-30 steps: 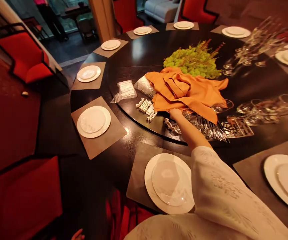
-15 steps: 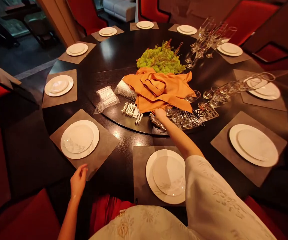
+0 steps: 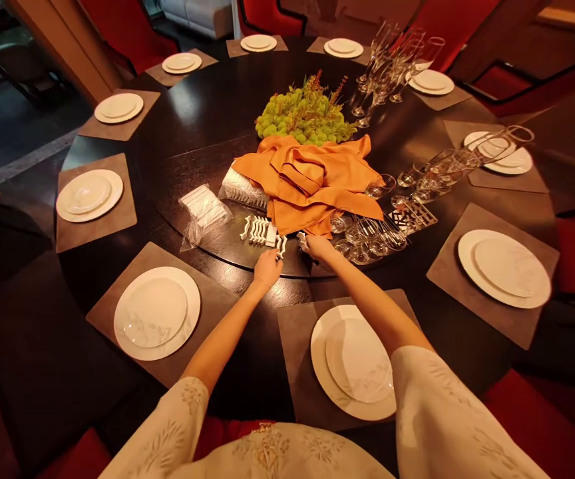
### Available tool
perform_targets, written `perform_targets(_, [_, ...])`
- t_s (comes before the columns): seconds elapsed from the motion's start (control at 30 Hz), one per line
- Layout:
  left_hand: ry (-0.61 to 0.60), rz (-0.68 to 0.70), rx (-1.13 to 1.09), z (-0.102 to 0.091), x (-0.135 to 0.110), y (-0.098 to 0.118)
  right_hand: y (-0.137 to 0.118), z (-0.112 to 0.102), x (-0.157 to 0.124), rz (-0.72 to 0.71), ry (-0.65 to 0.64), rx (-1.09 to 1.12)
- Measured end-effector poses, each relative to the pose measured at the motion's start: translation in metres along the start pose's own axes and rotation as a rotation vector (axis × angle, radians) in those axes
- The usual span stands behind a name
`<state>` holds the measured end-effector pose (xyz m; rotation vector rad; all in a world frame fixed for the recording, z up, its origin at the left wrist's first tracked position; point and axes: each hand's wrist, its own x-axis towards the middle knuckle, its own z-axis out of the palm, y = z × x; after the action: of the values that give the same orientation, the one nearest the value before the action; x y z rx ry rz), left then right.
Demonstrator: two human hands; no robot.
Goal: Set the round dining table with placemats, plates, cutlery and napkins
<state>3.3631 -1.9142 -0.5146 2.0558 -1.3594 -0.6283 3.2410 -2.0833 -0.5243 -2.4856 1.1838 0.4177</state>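
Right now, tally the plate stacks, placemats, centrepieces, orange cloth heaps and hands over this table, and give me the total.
Plate stacks: 10
Placemats: 10
Green centrepiece: 1
Orange cloth heap: 1
Hands, the left hand and the right hand: 2
Total: 24

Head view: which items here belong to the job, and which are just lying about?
Job:
left hand, right hand, white chopstick rests on the dark turntable, glasses

Lying about:
orange napkins, clear plastic bag, green moss arrangement, plates on placemats
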Motion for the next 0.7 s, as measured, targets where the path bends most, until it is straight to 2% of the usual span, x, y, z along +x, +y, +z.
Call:
perform_targets(0.1, [-0.012, -0.145, 0.017, 0.023, 0.024, 0.005, -0.018, 0.009, 0.001, 0.110, 0.010, -0.003])
perform_targets(0.17, [-0.036, -0.197, -0.022, 0.033, 0.034, 0.006, -0.031, 0.016, 0.002, 0.199, 0.028, 0.079])
perform_targets(0.3, [-0.074, -0.276, -0.340, 0.045, 0.044, -0.001, -0.050, 0.024, 0.005, 0.316, 0.048, 0.247])
perform_targets(0.4, [-0.143, -0.365, -0.584, 0.050, 0.044, -0.014, -0.057, 0.024, 0.007, 0.366, 0.043, 0.259])
perform_targets(0.53, [-0.161, -0.451, -0.742, 0.054, 0.036, -0.028, -0.060, 0.027, 0.002, 0.396, 0.056, 0.273])
perform_targets(0.63, [-0.159, -0.499, -0.855, 0.056, 0.028, -0.029, -0.066, 0.034, -0.012, 0.411, 0.030, 0.343])
perform_targets(0.7, [-0.228, -0.569, -0.982, 0.055, 0.021, -0.026, -0.075, 0.040, -0.026, 0.415, 0.020, 0.400])
